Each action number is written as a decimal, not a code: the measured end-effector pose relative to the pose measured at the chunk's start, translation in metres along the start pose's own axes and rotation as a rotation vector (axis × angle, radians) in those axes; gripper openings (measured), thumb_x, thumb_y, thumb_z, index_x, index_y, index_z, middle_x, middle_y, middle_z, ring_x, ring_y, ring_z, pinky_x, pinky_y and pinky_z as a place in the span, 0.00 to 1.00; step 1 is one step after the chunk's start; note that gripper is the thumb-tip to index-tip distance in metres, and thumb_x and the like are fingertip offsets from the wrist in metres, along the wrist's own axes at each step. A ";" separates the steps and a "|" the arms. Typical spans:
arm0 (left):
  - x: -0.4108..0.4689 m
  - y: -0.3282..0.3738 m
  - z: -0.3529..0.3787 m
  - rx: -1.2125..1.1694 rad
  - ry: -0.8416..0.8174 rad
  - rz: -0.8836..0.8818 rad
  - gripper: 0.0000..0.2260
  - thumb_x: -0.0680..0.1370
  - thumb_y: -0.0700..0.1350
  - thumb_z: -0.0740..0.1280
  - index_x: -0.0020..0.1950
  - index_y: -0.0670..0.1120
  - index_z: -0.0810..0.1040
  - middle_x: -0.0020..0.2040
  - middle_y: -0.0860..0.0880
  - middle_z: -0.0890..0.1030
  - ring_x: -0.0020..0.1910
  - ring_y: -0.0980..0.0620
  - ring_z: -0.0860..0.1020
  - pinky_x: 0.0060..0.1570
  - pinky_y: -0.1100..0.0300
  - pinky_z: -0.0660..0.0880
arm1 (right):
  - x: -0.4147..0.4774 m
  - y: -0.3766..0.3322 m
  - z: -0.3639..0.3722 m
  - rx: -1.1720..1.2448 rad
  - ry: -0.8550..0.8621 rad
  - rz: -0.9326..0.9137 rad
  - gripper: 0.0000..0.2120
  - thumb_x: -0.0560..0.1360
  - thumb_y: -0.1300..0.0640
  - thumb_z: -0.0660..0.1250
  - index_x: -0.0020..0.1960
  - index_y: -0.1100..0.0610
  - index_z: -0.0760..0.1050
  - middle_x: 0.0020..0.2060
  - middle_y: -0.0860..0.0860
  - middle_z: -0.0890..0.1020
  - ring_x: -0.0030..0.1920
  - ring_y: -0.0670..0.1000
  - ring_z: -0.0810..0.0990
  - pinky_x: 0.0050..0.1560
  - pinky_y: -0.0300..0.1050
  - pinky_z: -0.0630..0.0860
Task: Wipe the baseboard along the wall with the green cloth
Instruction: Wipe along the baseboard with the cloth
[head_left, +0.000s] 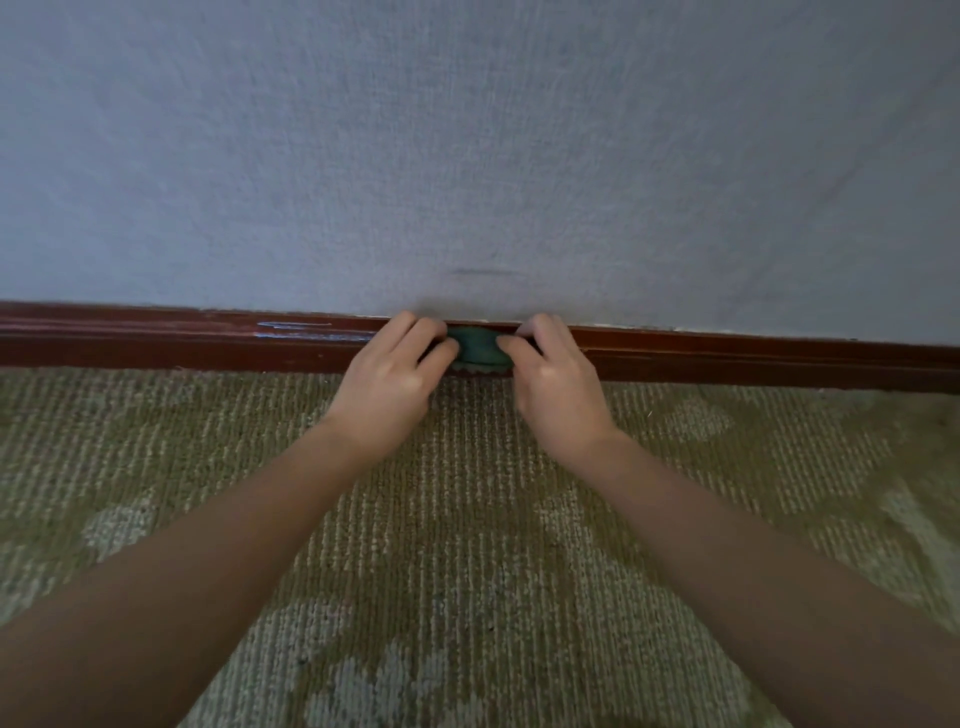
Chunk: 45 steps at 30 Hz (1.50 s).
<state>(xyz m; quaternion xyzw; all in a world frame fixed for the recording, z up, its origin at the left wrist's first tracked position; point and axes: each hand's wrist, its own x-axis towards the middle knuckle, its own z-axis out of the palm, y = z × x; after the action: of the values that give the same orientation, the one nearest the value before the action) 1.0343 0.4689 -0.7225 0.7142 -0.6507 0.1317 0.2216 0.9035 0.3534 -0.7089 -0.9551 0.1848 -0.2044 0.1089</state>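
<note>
Head view: green cloth (479, 349) is pinched at either end by left hand (395, 371) and right hand (551, 374), pressed against baseboard (156, 338). Wiping is judged under way; a sideways stroke is called for next.

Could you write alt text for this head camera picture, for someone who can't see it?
A person's left hand and right hand grip a bunched dark green cloth against a glossy reddish-brown wooden baseboard. Above is a pale grey-blue textured wall; below, olive patterned carpet.
</note>
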 end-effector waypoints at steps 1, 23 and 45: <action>-0.003 -0.005 -0.003 0.018 -0.011 0.009 0.15 0.60 0.22 0.72 0.46 0.30 0.80 0.44 0.34 0.80 0.40 0.38 0.79 0.39 0.50 0.78 | 0.002 -0.004 0.003 0.007 -0.012 -0.015 0.16 0.59 0.80 0.71 0.46 0.71 0.78 0.37 0.63 0.77 0.38 0.60 0.77 0.28 0.49 0.76; -0.012 -0.022 -0.008 0.158 -0.057 0.220 0.05 0.72 0.27 0.64 0.45 0.31 0.79 0.39 0.37 0.78 0.36 0.41 0.76 0.36 0.51 0.75 | 0.007 -0.014 0.002 -0.025 -0.046 -0.057 0.13 0.56 0.78 0.73 0.39 0.71 0.78 0.33 0.62 0.77 0.35 0.59 0.77 0.27 0.42 0.69; -0.019 -0.034 -0.009 0.157 -0.073 0.262 0.06 0.74 0.28 0.62 0.44 0.31 0.79 0.39 0.37 0.78 0.35 0.41 0.77 0.35 0.52 0.76 | 0.012 -0.023 0.012 -0.001 -0.024 -0.067 0.11 0.58 0.78 0.72 0.39 0.70 0.79 0.33 0.61 0.77 0.35 0.58 0.77 0.26 0.44 0.73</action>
<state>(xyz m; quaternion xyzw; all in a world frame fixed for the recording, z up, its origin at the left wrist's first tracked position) 1.0669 0.4919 -0.7285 0.6425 -0.7337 0.1840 0.1224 0.9258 0.3709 -0.7088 -0.9633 0.1513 -0.1962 0.1037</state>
